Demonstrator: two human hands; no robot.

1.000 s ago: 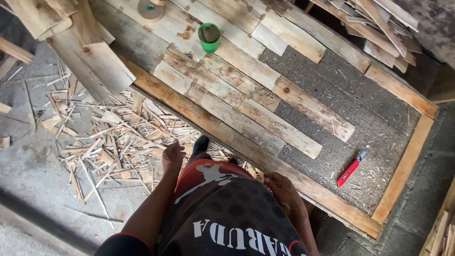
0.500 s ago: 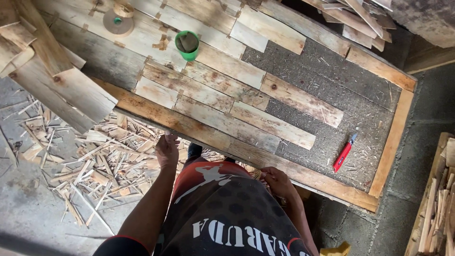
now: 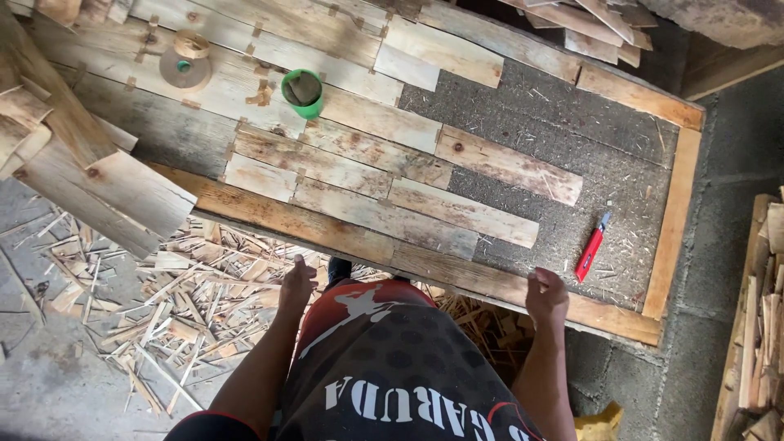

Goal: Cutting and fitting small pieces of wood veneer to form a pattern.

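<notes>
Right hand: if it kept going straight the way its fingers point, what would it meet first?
The right hand rests at the near wooden frame edge, fingers pointing across the panel. Straight on, it would probably meet the nearest light plank; the red utility knife lies off to its right.

Your left hand [image 3: 296,283] hangs low in front of you, fingers loosely curled and empty. Your right hand [image 3: 546,297] is raised slightly higher, fingers bent, empty too, both forearms angled inward.

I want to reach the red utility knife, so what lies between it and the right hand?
In the head view, only the wooden frame board and bare gritty panel strewn with small splinters lie between the right hand and the red utility knife.
</notes>
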